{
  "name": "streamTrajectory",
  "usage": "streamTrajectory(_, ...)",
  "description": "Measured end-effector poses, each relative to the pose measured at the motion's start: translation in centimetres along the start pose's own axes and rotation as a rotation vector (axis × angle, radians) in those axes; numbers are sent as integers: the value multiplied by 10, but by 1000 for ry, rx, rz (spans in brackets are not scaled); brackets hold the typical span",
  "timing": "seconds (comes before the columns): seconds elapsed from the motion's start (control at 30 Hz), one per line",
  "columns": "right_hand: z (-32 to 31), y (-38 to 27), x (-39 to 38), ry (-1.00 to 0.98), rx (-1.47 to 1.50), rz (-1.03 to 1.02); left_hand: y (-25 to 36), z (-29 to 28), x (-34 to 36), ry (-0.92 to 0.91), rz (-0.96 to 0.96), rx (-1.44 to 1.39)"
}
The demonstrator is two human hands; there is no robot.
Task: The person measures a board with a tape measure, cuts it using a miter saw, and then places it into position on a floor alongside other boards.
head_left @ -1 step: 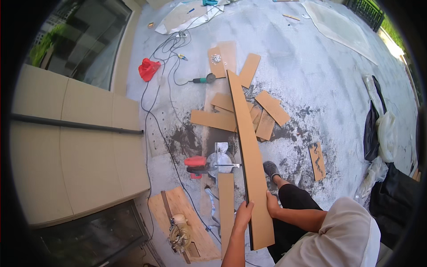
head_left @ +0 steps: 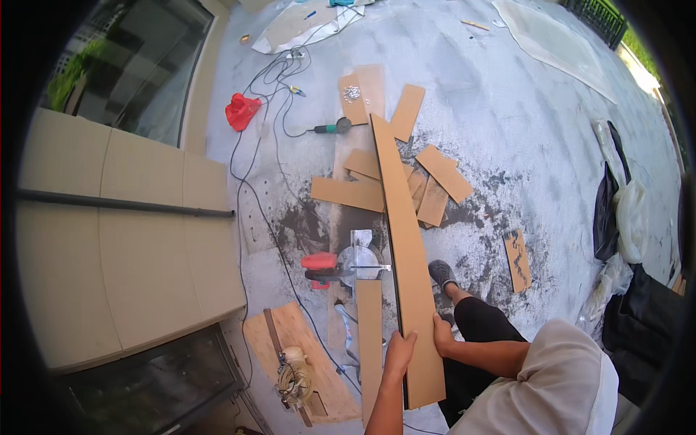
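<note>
A long tan plank (head_left: 415, 290) with a dark edge slants across the middle, its far end above the scattered boards. My left hand (head_left: 399, 354) grips its left edge near the close end, thumb on top. On the opposite edge, my right hand (head_left: 444, 338) is closed round the plank, fingers partly hidden beneath. Just left of the plank stands a red and black miter saw (head_left: 319, 272) with a round silver table. Another tan board (head_left: 369, 326) lies lengthwise below the saw, close to my left forearm.
Several cut board pieces (head_left: 348, 194) lie beyond the saw, with a green angle grinder (head_left: 333, 126) and small metal parts (head_left: 351, 93) farther off. Black cables (head_left: 268, 217) cross the floor at left. A coiled hose (head_left: 296, 383) rests on plywood. Dark plastic (head_left: 645, 326) lies at right.
</note>
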State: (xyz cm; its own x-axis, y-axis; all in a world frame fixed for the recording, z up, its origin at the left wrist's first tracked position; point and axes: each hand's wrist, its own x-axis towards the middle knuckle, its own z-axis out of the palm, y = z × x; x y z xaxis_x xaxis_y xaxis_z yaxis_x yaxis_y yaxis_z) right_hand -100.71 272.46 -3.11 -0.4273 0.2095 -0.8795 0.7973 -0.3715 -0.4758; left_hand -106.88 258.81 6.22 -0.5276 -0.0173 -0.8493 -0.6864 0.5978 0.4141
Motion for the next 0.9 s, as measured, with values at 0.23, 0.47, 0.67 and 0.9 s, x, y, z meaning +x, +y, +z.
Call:
streamTrajectory(0.23, -13, -23, -26, 29, -65, 147, 2, 18, -55, 355, -21, 424)
streamTrajectory(0.47, -21, -82, 196, -431, 511, 376, 57, 20, -137, 448, -39, 608)
streamTrajectory(0.67, 30, -103, 230, -414, 539, 377, 75, 6, -230, 364, -125, 620)
streamTrajectory(0.9, -24, -42, 84, -349, 672, 592, 6, 13, -366, 440, 58, 653)
